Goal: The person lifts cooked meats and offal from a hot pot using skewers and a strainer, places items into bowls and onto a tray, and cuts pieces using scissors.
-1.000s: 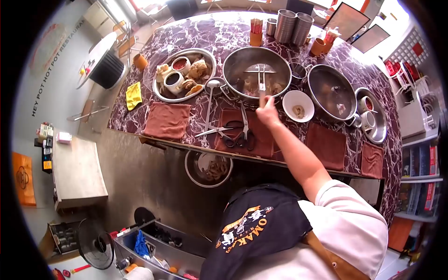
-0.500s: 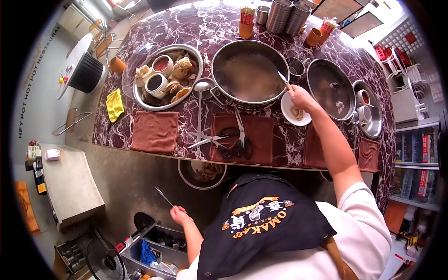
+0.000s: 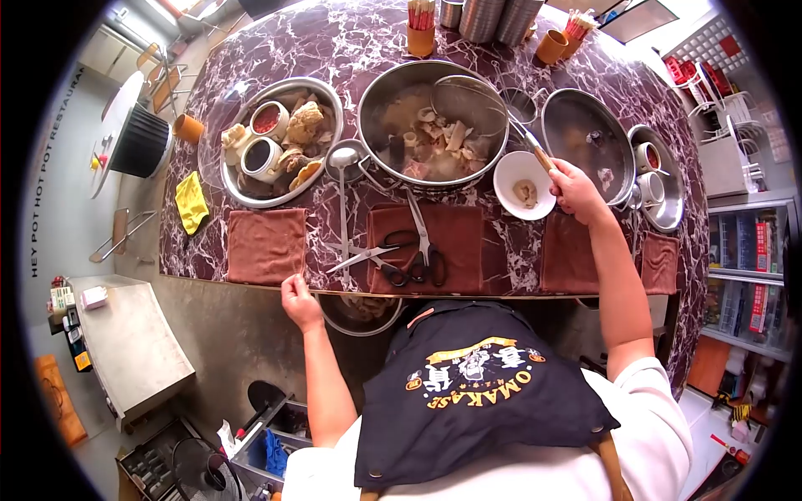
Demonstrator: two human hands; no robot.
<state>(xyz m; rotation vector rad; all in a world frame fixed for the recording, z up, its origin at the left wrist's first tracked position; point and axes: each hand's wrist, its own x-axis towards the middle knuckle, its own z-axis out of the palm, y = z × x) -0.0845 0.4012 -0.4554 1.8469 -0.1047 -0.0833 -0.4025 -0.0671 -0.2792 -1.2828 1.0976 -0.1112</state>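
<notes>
My right hand (image 3: 575, 192) grips the wooden handle of a wire skimmer (image 3: 469, 107), whose round mesh head is in the large steel pot (image 3: 364, 125). Chunks of food (image 3: 439, 144) lie in the pot's cloudy broth. Under the skimmer's handle sits a white bowl (image 3: 505, 185) with a small pale piece of food inside. My left hand (image 3: 301, 302) is closed at the table's front edge, beside a folded brown towel (image 3: 266, 245); what its fingers hold, if anything, does not show. Two pairs of black-handled scissors (image 3: 418, 265) rest on the middle towel, near a long ladle (image 3: 343, 200).
On the left stands an oval steel tray (image 3: 225, 179) with food and sauce cups, near a yellow cloth (image 3: 191, 203). A second pot (image 3: 547, 138) and another steel tray (image 3: 668, 219) are at right. Below the table edge is a steel basin (image 3: 359, 327).
My left hand has risen from low by the drawer to the table edge; the thin metal tool it held no longer shows. The skimmer has come up into view in the pot, and food chunks show.
</notes>
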